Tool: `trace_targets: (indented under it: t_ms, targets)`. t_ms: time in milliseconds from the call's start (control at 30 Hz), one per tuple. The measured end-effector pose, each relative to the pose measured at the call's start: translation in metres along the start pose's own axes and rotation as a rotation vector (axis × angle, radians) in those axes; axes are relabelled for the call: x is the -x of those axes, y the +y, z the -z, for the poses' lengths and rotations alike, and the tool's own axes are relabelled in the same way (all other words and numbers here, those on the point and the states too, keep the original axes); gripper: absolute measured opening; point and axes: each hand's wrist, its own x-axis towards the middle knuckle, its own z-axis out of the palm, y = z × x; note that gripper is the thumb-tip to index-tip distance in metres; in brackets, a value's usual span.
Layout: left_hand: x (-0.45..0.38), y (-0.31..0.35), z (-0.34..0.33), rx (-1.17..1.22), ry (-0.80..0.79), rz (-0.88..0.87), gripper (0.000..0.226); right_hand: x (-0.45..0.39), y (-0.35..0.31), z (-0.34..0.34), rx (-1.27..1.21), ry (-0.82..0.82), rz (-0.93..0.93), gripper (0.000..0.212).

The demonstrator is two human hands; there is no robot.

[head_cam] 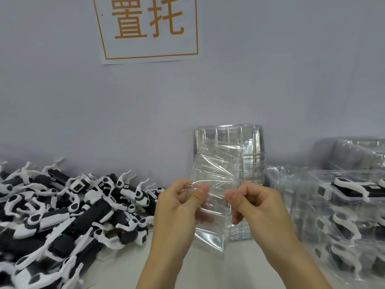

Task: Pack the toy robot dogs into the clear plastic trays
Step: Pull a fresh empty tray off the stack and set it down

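Observation:
I hold a clear plastic tray [216,163] upright in front of me, above the table. My left hand [179,207] pinches its left edge between thumb and fingers. My right hand [256,205] pinches its right edge. A heap of black-and-white toy robot dogs [62,209] covers the table on the left, apart from both hands. Behind the held tray a stack of empty clear trays [250,147] leans against the wall.
On the right stand clear trays packed with robot dogs [345,205], with more clear packaging [358,155] behind them. A paper sign with orange characters [148,28] hangs on the grey wall. The pale tabletop [208,274] shows between my forearms.

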Motion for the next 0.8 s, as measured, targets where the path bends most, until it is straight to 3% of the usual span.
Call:
trace_targets:
  t_ms: [433, 567, 700, 800]
  targets:
    - [-0.005, 0.002, 0.016, 0.014, 0.071, -0.050, 0.016, -0.001, 0.003, 0.010, 0.019, 0.030, 0.040, 0.035]
    - [-0.004, 0.003, 0.017, 0.015, 0.078, -0.056, 0.016, -0.001, 0.003, 0.010, 0.009, 0.024, 0.030, 0.026]
    - [-0.008, 0.006, 0.030, 0.060, 0.201, -0.055, 0.023, -0.004, 0.005, 0.020, -0.001, 0.142, 0.041, 0.024]
    - [-0.009, 0.009, 0.041, 0.125, 0.249, -0.033, 0.025, -0.006, 0.005, 0.033, -0.144, 0.197, -0.028, 0.036]
